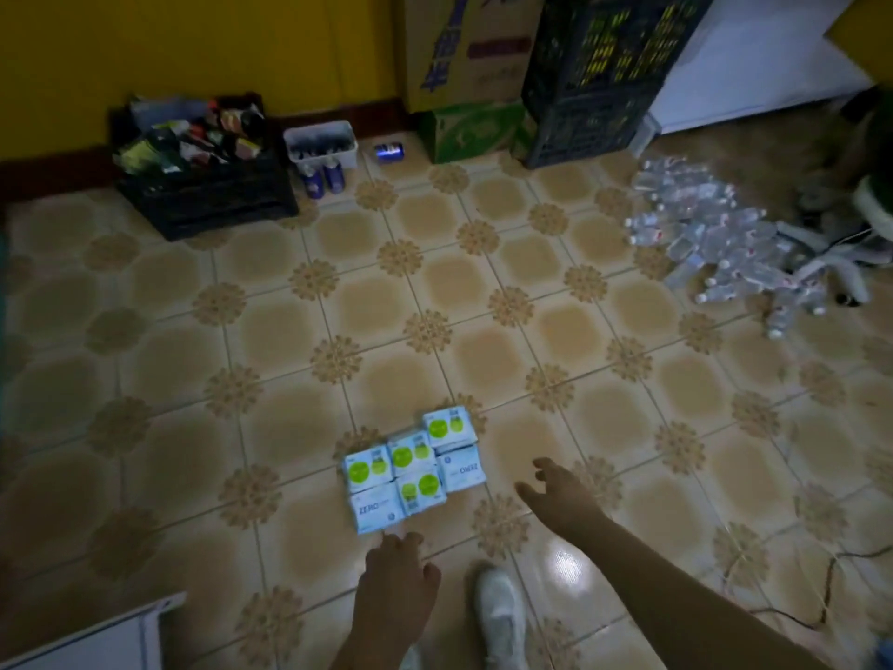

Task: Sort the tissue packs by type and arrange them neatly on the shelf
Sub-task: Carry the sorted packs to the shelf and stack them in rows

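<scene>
At the far left, a black crate (208, 186) stuffed with mixed packets is sitting on the tiled floor (483, 292) against the yellow wall (169, 55). Just beside it a small white tub (321, 142) is standing, with 2 purple cans (323, 178) in front and a blue can (390, 151) lying on its side a little further right.

Low in the middle, the tissue packs (413, 469) are lying together on the floor in a tight block — 6 tops are showing, 4 with green circles and 2 pale ones printed ZERO. The left hand (394, 570) is reaching down just below that block; its fingers are bending slightly, the tips are sitting near the front pack's edge, and it is gripping nothing. A white shoe (500, 616) is planted beside that forearm.

The right hand (555, 490) is hovering just right of the packs, apart from them, with fingers spread loosely and nothing in its grasp.

Behind, cardboard boxes (464, 45) and a green carton (471, 130) are standing by a tall black crate (599, 74). At the far right, a heap of clear plastic bottles (715, 239) is sprawling across the tiles.
</scene>
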